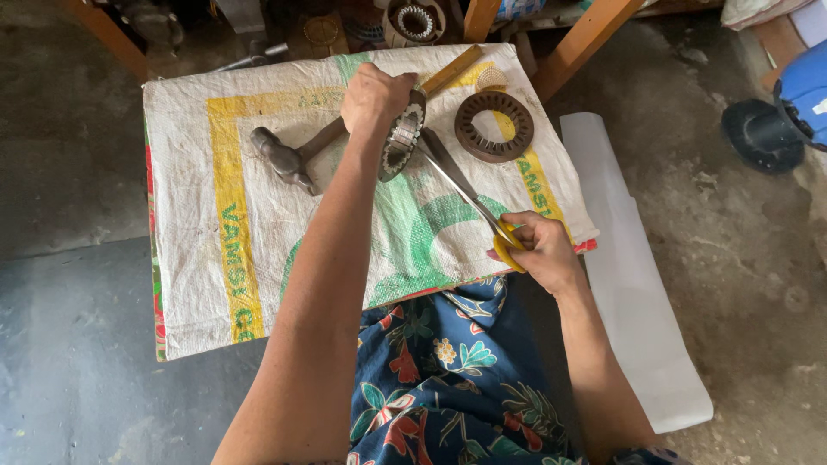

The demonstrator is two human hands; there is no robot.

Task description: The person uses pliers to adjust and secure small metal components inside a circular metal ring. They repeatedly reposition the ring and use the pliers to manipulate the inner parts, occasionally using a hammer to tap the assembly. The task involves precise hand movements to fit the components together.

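My left hand (372, 96) grips a round, toothed metal ring (401, 136) and holds it on edge over a white woven sack (224, 232) with yellow and green print. My right hand (536, 250) holds yellow-handled scissors (469, 196), whose long blades point up-left and reach the lower side of the ring. A second, rusty brown slotted ring (494, 126) lies flat on the sack to the right of my left hand. A hammer (284, 159) with a wooden handle lies on the sack, partly hidden under my left hand.
A long white paper sheet (633, 284) lies on the concrete floor at the right. Wooden legs (581, 39) and metal parts (415, 21) sit beyond the sack. A blue machine (788, 112) is at the far right. My floral cloth (439, 379) covers my lap.
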